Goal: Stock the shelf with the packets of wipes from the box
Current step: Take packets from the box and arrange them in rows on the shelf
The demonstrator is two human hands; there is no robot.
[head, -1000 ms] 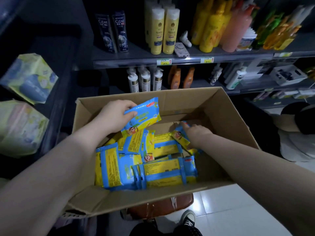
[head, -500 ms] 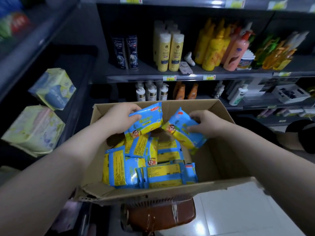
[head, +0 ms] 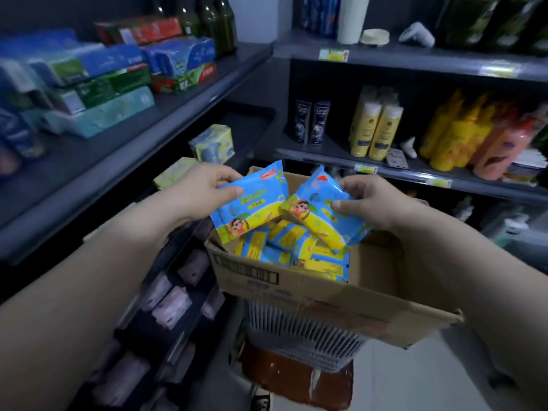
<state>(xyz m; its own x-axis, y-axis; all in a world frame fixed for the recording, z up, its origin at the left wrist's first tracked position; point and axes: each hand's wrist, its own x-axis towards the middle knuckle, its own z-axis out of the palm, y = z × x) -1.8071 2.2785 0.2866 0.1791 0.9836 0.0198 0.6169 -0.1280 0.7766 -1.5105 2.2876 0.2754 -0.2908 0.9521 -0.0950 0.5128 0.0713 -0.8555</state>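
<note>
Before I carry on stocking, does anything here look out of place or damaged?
Nothing looks damaged. The cardboard box perches on a narrower slatted basket, its near flap overhanging, and the packets inside lie jumbled.

Left rack, upper level: stacked tissue packs [head: 98, 93] in blue, green and teal, with dark green bottles [head: 213, 22] behind them. Lower levels hold pinkish packs [head: 172, 304].

Right rack: two dark shampoo bottles [head: 312, 121] stand upright just beside pale yellow bottles [head: 376, 126]. Further right are bright yellow pump bottles [head: 453, 132] and an orange-pink bottle [head: 501, 149]. A price tag [head: 333, 54] is fixed to the edge above.

A grey slatted basket [head: 302, 330] stands over the white floor [head: 415, 381].
</note>
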